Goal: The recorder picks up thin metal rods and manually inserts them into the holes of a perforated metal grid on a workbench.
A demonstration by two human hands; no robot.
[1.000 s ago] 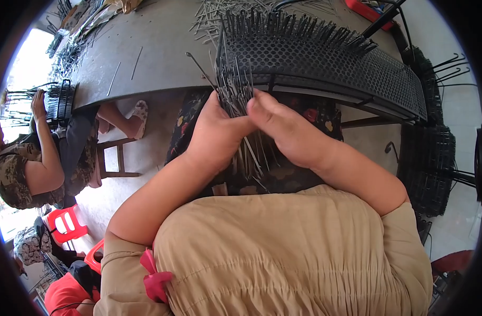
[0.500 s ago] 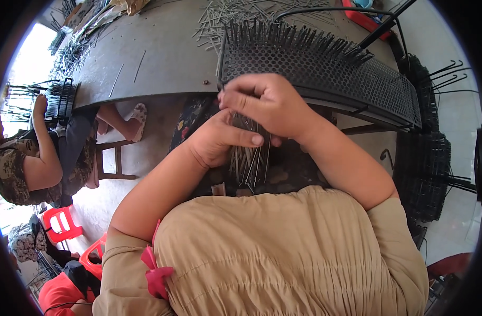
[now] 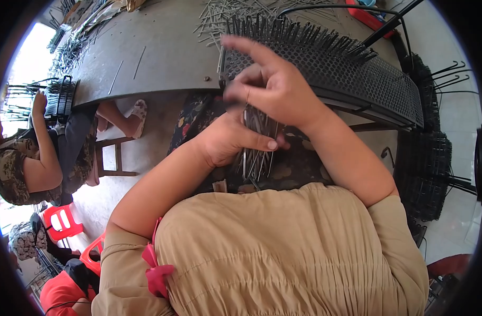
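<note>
My left hand (image 3: 233,138) is closed around a bundle of thin grey metal rods (image 3: 257,166), which stand roughly upright over my lap. Its thumb lies across the front of the bundle. Just above it hovers my right hand (image 3: 278,87), with the index finger stretched out over the corner of the black perforated metal rack (image 3: 325,76). The right thumb and middle finger come near each other beside a dark, blurred patch. Motion smears these tips, so whether they pinch anything is unclear. Dark upright pieces (image 3: 304,39) line the top of the rack.
Loose rods (image 3: 214,23) lie heaped behind the rack on the grey table (image 3: 162,63). At left, another person's arm (image 3: 40,131) works at a wire rack (image 3: 60,100). Stacked black racks (image 3: 422,174) stand to the right. Red chairs (image 3: 61,221) are at lower left.
My right hand has turned and its index finger has risen and straightened. My left hand has shifted slightly right with the rod bundle, which shows more fully now.
</note>
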